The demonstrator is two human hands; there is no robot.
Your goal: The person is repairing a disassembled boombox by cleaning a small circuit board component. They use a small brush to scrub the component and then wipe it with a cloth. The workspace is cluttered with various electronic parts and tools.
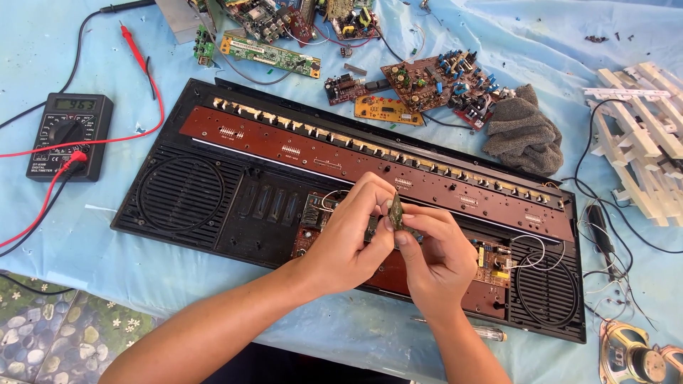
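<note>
Both my hands meet over the middle of an opened black keyboard casing [178, 195] that lies on a light blue cloth. My left hand [352, 238] and my right hand [437, 252] pinch a small greenish circuit board [395, 211] between their fingertips, held edge-on above the casing. Under the hands sits a brown circuit board [491, 259] with wires inside the casing. A long reddish-brown key contact board [299, 153] runs along the casing's far side. Round speaker grilles [546, 291] are at each end.
A black multimeter [69, 135] with red and black leads sits at left. Several loose circuit boards [427, 78] lie at the back, beside a grey rag [523, 135]. White keyboard keys [640, 135] are stacked at right, a loose speaker [633, 355] at bottom right, and a screwdriver [484, 332] by my right wrist.
</note>
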